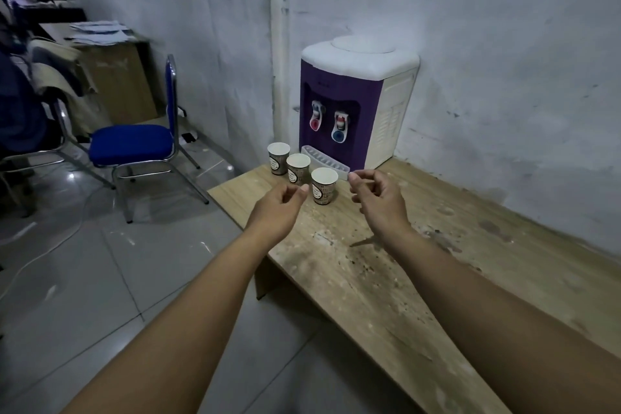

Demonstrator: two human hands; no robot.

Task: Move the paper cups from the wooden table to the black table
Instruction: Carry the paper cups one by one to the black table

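Cups first: three paper cups stand in a slanting row on the wooden table point(386, 279), just in front of the water dispenser point(353, 104). The nearest cup point(324, 185) sits between my hands. My left hand point(280, 208) hovers just beside it, fingers loosely curled and holding nothing. My right hand point(378, 200) hangs near its other side, half curled, also empty.

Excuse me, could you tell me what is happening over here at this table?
A person reaches both bare hands toward three printed paper cups standing upright on the worn wooden table, beside a purple and white water dispenser. The left hand and right hand are open and empty; no cup is lifted yet.
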